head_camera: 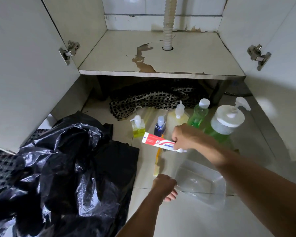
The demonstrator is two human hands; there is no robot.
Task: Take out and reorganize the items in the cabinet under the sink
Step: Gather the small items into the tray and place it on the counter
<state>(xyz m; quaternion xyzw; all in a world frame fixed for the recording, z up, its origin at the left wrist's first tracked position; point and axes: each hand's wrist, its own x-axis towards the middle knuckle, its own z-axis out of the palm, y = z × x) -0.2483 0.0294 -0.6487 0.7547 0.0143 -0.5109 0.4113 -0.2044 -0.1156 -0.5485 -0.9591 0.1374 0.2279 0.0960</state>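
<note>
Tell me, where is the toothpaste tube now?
In the head view the toothpaste tube is at centre, gripped by the right hand above the floor, just in front of the blue bottle.

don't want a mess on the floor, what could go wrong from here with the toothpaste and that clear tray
The right hand carries the toothpaste tube just in front of the upright bottles; a backswing might topple the small blue bottle. The left hand grips only one edge of the flimsy clear tray, which could tip.
</note>
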